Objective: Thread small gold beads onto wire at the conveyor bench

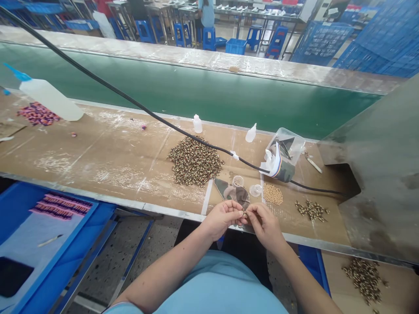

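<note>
**A:** Where's the part?
**B:** Over the belt's front edge. Left hand (222,220) and right hand (265,226) meet there, fingertips pressed together, pinching a tiny gold metal bead (245,214).
**A:** Grip OK?
**B:** Looks sound: tips only, wrists low. Behind: round tan beads (273,194), a speckled brown-gold bead heap (195,160), rough brown cardboard lining (98,161).

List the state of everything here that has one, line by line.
Left hand: pinching small gold-coloured piece.
Right hand: pinching the same piece.
Large squeeze bottle: lying on its side.
Small plastic bottle: upright.
Clear plastic tub: open, stuffed with packaging.
Black cable: draped across the belt.
Bead heap: loose, piled.
</note>
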`<state>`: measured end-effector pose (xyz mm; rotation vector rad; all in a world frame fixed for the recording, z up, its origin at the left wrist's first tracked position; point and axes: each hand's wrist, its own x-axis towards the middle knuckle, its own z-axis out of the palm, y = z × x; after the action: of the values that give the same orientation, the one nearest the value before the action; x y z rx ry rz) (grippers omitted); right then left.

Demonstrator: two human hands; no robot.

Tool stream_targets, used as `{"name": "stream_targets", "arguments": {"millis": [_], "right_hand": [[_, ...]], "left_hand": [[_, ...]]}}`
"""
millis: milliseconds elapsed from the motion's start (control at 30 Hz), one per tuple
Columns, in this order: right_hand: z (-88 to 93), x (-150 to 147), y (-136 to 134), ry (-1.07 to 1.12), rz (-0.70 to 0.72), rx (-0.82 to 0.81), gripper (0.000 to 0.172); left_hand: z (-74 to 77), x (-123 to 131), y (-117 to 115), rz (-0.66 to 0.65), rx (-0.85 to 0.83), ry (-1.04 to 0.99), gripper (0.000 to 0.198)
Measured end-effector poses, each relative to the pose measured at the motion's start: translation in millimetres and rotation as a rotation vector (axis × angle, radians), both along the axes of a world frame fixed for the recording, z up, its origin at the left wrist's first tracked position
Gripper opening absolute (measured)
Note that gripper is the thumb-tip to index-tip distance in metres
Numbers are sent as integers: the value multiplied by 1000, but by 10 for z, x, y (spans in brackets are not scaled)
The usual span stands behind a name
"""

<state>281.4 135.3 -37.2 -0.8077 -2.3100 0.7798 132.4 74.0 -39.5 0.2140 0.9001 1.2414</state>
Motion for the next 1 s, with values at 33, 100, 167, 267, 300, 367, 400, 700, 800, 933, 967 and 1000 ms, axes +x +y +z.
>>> {"name": "stream_targets", "arguments": {"millis": [33,100,167,267,300,367,400,700,800,933,967,1000], "right_hand": [[-6,-1,-1,6,-1,8,14],[-13,-1,-3,14,-7,16,14],[-14,2,-3,18,-9,14,15],[-3,11,5,10,-4,17,14],[4,14,8,4,-5,22,13],[17,19,13,-3,-11,33,12],[23,20,15,-5,-14,35,12],[33,50,8,-21,-6,24,13],[39,69,12,-13,-9,38,12],[88,40,33,-13,-24,74,11],[100,25,36,-14,-22,83,12],[106,12,34,-14,-16,89,14]], "left_hand": [[-1,0,1,0,-1,0,36],[-1,0,3,-1,-9,-1,37],[2,2,5,-4,-18,-1,38],[6,4,5,-1,-19,2,37],[7,6,3,4,-15,4,36],[7,7,-2,10,-5,4,34],[7,7,-4,11,-2,4,34],[12,8,-4,-5,-2,9,35],[8,11,-15,-5,1,15,36],[8,3,1,-15,7,12,36],[7,1,10,-15,9,11,36],[5,2,16,-10,11,12,37]]}}
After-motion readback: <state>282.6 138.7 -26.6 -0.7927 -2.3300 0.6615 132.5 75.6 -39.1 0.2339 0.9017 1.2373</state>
